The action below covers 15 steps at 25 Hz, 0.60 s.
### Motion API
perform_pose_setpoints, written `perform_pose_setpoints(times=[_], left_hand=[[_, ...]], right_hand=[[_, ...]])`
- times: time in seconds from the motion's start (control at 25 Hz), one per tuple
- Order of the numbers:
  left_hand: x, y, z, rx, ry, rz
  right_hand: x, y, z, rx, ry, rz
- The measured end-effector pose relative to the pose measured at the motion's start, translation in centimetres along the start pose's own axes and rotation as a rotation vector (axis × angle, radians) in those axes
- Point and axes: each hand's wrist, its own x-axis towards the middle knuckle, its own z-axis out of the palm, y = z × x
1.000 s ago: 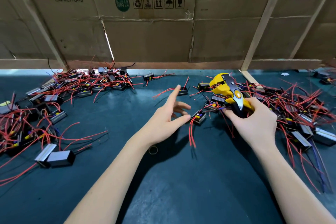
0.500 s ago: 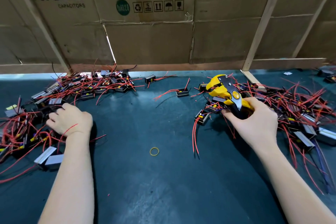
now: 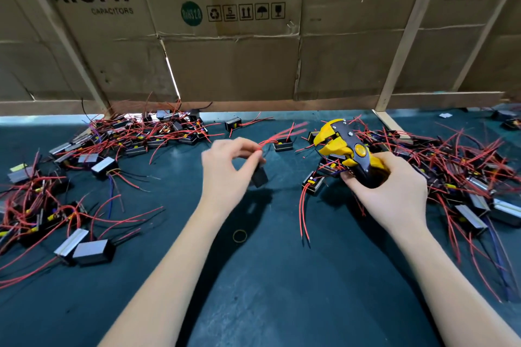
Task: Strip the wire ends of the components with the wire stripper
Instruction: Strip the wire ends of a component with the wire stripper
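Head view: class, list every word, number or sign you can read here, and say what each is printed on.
"AiSHi" and "CAPACITORS": left cardboard panel.
"RoHS 2.0", hard to read: green round sticker.
"5", in the row of handling symbols.
"AiSHi", cut off: right cardboard panel; small word beneath blurred.
Wire stripper: no readable text.

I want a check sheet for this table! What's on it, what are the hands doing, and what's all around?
Surface: dark green mat, bare in the middle.
Job's things: yellow wire stripper gripped by the right hand; small black part with red wires pinched by the left hand, lifted off the mat.
Clutter: pile of wired parts at left; another pile at right; rubber band on the mat.
Hands: both busy, apart from each other.
Cables: loose red wires trail from both piles; a few blue and black ones too.
Surroundings: cardboard wall behind, with wooden strips.
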Motion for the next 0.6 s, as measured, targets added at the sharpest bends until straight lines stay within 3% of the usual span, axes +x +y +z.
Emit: perform_pose_setpoints(times=[0.12, 0.36, 0.52, 0.6], left_hand=[[-0.7, 0.9, 0.9, -0.382, -0.212, -0.164], [-0.7, 0.8, 1.1, -0.512, -0.309, -0.177], [0.3, -0.1, -1.1, -0.439, -0.641, -0.196], [0.3, -0.5, -1.5, -0.358, -0.617, -0.222]], right_hand=[[-0.1, 0.0, 0.3, -0.064, -0.003, -0.018], [0.0, 0.1, 0.4, -0.130, 0.012, -0.035], [0.0, 0.2, 0.4, -0.143, 0.025, -0.054], [0.0, 0.2, 0.4, -0.163, 0.022, -0.064]])
